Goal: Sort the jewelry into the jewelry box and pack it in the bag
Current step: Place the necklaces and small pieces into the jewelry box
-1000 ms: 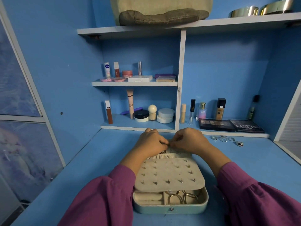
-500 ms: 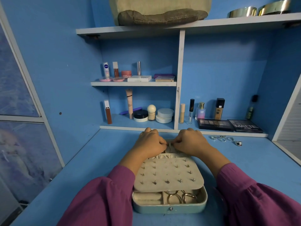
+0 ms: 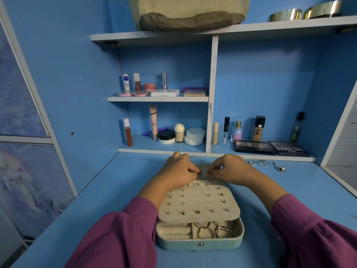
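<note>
The pale teal, round-cornered jewelry box [image 3: 201, 243] sits open on the blue worktop [image 3: 309, 190] at lower centre of the frame. A cream padded earring panel [image 3: 199, 204], studded with small metal posts in rows, lies tilted over its tray. Below the panel, at the front of the tray, gold-toned hoop rings [image 3: 210, 230] rest in 1 compartment beside cream ring rolls [image 3: 173, 229].

Both hands work at the far edge of the box, just above centre frame. The left hand [image 3: 178, 171] has fingers curled, its tips pinching something small and dark; the right hand [image 3: 229, 169] is likewise curled, tips pinched close to those of the left. What is pinched is too small to identify; it may be a fine chain or clasp.

4 loose silver rings [image 3: 266, 165] lie on the worktop at right of centre, well apart from the box. A beige fabric bag [image 3: 191, 14] stands on the top shelf, upper centre.

Judgement on handling: the jewelry is light, small, hard and slippery, best taken by fingertip pinch at the band. The box appears rigid-shelled with soft lining; it should be closed, then lifted by both long sides, kept level. The bag looks soft and will need its mouth held open.
</note>
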Tool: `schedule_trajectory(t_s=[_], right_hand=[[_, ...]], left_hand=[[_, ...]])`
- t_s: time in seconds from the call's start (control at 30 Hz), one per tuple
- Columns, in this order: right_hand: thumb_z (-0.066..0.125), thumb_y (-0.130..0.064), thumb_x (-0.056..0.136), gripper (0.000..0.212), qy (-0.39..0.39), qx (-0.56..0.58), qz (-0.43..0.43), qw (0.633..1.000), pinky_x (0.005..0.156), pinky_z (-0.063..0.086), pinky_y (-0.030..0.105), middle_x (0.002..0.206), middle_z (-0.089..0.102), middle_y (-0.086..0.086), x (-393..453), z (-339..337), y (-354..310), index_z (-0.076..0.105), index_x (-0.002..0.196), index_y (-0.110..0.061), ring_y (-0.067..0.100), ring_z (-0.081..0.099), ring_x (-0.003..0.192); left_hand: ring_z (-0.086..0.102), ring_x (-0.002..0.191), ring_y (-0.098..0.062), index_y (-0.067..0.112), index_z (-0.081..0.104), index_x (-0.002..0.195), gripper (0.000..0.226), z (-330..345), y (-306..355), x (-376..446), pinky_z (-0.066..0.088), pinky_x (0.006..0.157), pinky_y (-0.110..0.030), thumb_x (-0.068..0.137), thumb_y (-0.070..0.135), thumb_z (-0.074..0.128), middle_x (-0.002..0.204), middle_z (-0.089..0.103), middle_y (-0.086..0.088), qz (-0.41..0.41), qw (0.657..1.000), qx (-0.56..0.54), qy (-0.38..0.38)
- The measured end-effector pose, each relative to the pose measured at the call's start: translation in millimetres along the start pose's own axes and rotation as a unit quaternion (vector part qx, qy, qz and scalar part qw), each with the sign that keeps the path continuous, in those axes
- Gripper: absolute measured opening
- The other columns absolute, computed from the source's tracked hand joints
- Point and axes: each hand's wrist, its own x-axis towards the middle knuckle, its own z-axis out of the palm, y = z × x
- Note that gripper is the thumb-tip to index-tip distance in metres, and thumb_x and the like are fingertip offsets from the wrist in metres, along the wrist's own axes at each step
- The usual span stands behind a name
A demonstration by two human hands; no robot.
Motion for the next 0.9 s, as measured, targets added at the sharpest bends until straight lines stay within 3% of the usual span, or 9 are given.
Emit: schedule_trajectory(t_s=[0.13, 0.3, 0.43, 0.53, 0.63, 0.8, 0.9], right_hand=[[0.064, -0.037, 0.079, 0.014, -0.043, 0.028, -0.017, 0.999, 0.088, 0.046, 0.03, 0.092, 0.07, -0.016, -3, -1, -1, 0.076, 0.085, -0.036, 0.008, 0.058, 0.093], [0.065, -0.03, 0.082, 0.011, -0.067, 0.063, -0.017, 0.996, 0.088, 0.048, 0.031, 0.087, 0.067, -0.016, -5, -3, -5, 0.07, 0.074, -0.037, 0.008, 0.058, 0.091], [0.048, -0.034, 0.094, 0.027, -0.088, 0.011, 0.0, 0.996, 0.09, 0.044, 0.033, 0.11, 0.063, -0.001, -6, -3, -12, 0.069, 0.103, -0.02, 0.017, 0.054, 0.102], [0.037, -0.018, 0.1, 0.031, -0.098, 0.001, -0.021, 0.995, 0.096, 0.041, 0.031, 0.125, 0.056, 0.005, -8, -4, -17, 0.06, 0.12, -0.014, 0.019, 0.049, 0.114], [0.03, -0.015, 0.101, 0.035, -0.117, -0.014, -0.018, 0.993, 0.09, 0.041, 0.03, 0.119, 0.06, 0.008, -9, -8, -20, 0.062, 0.112, -0.009, 0.015, 0.049, 0.098], [0.03, -0.024, 0.101, 0.034, -0.117, -0.016, -0.04, 0.992, 0.092, 0.041, 0.036, 0.104, 0.06, 0.009, -8, -4, -16, 0.06, 0.089, -0.015, 0.019, 0.051, 0.095], [0.034, -0.024, 0.1, 0.035, -0.089, 0.079, -0.02, 0.993, 0.084, 0.043, 0.027, 0.1, 0.063, 0.011, -9, -4, -15, 0.064, 0.086, -0.011, 0.017, 0.053, 0.087]], left_hand=[[0.036, 0.101, -0.012, 0.034, 0.074, 0.102, 0.022, 1, -1, -1, 0.036, 0.097, -0.031, 0.091, 0.028, 0.055, 0.084, 0.043, 0.018, -0.001, 1.0, -0.021, -0.004], [0.036, 0.105, -0.015, 0.027, 0.076, 0.092, 0.022, -1, 6, -1, 0.035, 0.097, -0.031, 0.089, 0.022, 0.055, 0.086, 0.045, 0.012, -0.013, 0.997, -0.068, -0.039], [0.037, 0.111, -0.02, 0.012, 0.072, 0.088, 0.02, 0, 7, 2, 0.034, 0.102, -0.039, 0.088, 0.019, 0.054, 0.102, 0.053, -0.004, -0.038, 0.991, -0.095, -0.082], [0.037, 0.109, -0.02, 0.01, 0.067, 0.077, 0.021, 1, 6, 4, 0.035, 0.101, -0.046, 0.088, 0.024, 0.055, 0.109, 0.054, -0.008, -0.045, 0.99, -0.079, -0.105], [0.038, 0.109, -0.02, 0.013, 0.065, 0.075, 0.021, 3, 5, 6, 0.036, 0.099, -0.048, 0.088, 0.026, 0.055, 0.108, 0.054, -0.007, -0.043, 0.991, -0.062, -0.112], [0.04, 0.106, -0.019, 0.016, 0.055, 0.061, 0.027, 3, 4, 4, 0.037, 0.097, -0.05, 0.085, 0.025, 0.059, 0.099, 0.053, -0.005, -0.036, 0.992, -0.073, -0.099], [0.041, 0.108, -0.019, 0.007, 0.064, 0.076, 0.021, 3, 4, 3, 0.038, 0.098, -0.049, 0.086, 0.024, 0.06, 0.104, 0.055, -0.006, -0.033, 0.992, -0.086, -0.087]])
